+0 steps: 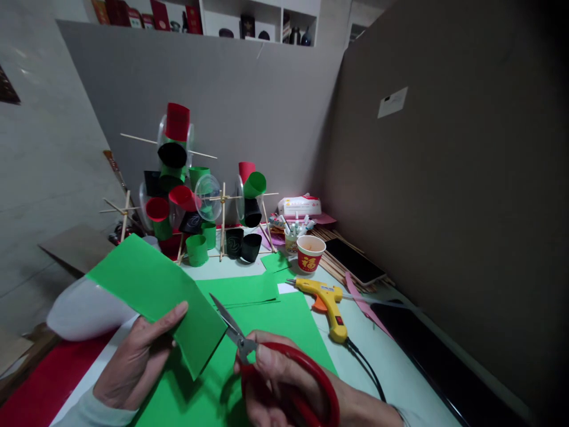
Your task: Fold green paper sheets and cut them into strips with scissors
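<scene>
My left hand pinches a piece of green paper, thumb on top and fingers underneath, above the table. The paper is creased near its right part and tilts down toward me. In my right hand is a pair of scissors with red handles, its blades pointing up and left beside the right edge of the paper. Whether the blades touch that edge I cannot tell. Larger green sheets lie flat on the table below both hands.
A yellow glue gun with a black cord lies right of the sheets. Behind it stand a red paper cup, a phone and wooden sticks. Coloured paper cylinders on stick frames stand at the back left. Grey partitions rise behind and right.
</scene>
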{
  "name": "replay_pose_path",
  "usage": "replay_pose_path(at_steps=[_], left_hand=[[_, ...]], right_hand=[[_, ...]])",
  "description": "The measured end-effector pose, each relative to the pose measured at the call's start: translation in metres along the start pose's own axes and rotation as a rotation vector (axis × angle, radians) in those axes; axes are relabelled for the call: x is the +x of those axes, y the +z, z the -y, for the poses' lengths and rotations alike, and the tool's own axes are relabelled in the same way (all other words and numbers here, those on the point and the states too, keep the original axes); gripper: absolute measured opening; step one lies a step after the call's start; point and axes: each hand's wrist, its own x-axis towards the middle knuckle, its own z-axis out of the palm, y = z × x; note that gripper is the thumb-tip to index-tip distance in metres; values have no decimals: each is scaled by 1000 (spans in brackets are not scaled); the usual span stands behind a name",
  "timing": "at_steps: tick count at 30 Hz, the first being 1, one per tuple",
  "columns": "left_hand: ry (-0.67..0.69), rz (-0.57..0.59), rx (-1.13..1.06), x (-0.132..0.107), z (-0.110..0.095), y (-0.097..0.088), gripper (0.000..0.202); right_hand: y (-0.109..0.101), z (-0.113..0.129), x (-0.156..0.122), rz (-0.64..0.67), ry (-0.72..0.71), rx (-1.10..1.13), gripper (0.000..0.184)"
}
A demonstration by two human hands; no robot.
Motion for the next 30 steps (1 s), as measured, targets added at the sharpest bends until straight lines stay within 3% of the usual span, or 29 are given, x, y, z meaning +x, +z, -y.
replay_pose_path(at_steps=[5, 12, 15, 19, 30], left_hand=[[51, 20, 90, -1, 0, -3, 36], [-61, 66, 74, -10, 1, 2, 82], [-75, 68, 61, -11, 3, 2, 81], [-41, 70, 66, -9, 5, 3, 80], [-40, 46, 67, -18, 5, 12, 84]], right_hand=[[2, -1, -2, -18, 2, 29, 56], [-2, -10, 6, 30, 10, 9, 68], [0, -9, 6, 1, 8, -10, 72], [10, -1, 2, -100, -13, 4, 47], [-5, -13, 8, 27, -28, 121, 53]])
